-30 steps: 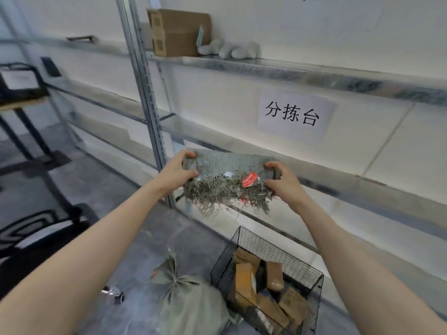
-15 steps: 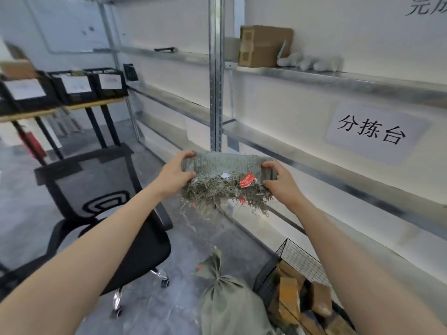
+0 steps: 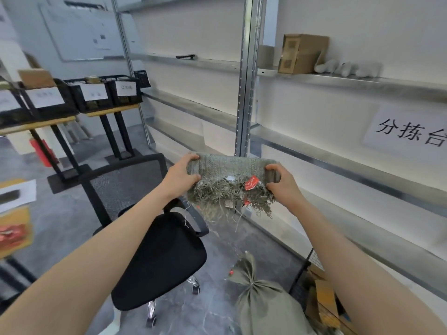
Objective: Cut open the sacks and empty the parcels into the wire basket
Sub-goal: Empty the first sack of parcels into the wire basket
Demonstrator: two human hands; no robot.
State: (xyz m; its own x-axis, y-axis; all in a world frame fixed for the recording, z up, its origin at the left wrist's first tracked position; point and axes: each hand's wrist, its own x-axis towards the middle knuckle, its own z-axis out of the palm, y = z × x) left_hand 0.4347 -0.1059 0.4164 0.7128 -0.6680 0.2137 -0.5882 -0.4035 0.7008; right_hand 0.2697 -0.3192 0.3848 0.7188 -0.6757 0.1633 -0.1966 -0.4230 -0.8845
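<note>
I hold a rolled-up, emptied grey-green woven sack (image 3: 231, 166) out in front of me at chest height, its frayed cut edge and a red tag hanging down. My left hand (image 3: 179, 174) grips its left end and my right hand (image 3: 281, 183) grips its right end. A full, tied sack (image 3: 260, 301) of the same cloth stands on the floor at lower right. Beside it, partly hidden by my right forearm, is the black wire basket (image 3: 300, 279) holding several brown cardboard parcels (image 3: 325, 298).
A black mesh office chair (image 3: 154, 243) stands directly below the held sack. Metal shelving (image 3: 244, 97) runs along the right wall, with a cardboard box (image 3: 301, 53) on an upper shelf. Black crates (image 3: 106, 93) sit on tables at left. The floor is grey.
The view has swung left: the chair and the tables with crates have come into sight, and the wire basket has slid to the lower right edge. Both hands still hold the rolled sack.
</note>
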